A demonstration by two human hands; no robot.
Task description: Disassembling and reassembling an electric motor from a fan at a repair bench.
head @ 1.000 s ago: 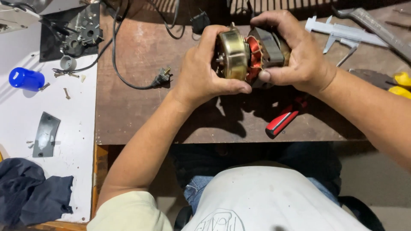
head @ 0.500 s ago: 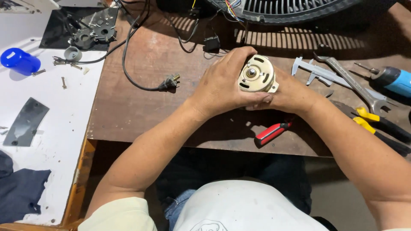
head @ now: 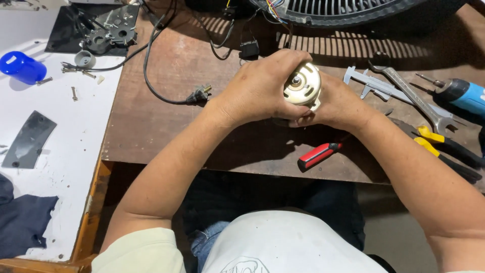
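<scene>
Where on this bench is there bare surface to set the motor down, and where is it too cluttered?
Bare wood lies between the power plug and the table's near edge, left of the left hand. The white board is open right of the dark plate. The right side is crowded: caliper, wrench, pliers, red-handled screwdriver.

A worn brown wooden tabletop (head: 166, 126) carries a black cord with a plug (head: 198, 94), a red-handled screwdriver (head: 318, 155) near its front edge, a grey caliper (head: 371, 83) just beside a long spanner (head: 411, 93), a blue power tool (head: 462, 96) at the right and yellow-handled pliers (head: 444, 146) below it; a dark fan grille (head: 353, 10) lies along the far edge. To the left, a white tabletop (head: 60, 151) bears a blue cap (head: 21, 67), loose screws (head: 75, 93), a black plate with grey parts (head: 101, 30), a curved dark strip (head: 29, 139) and dark cloth (head: 22, 222).
</scene>
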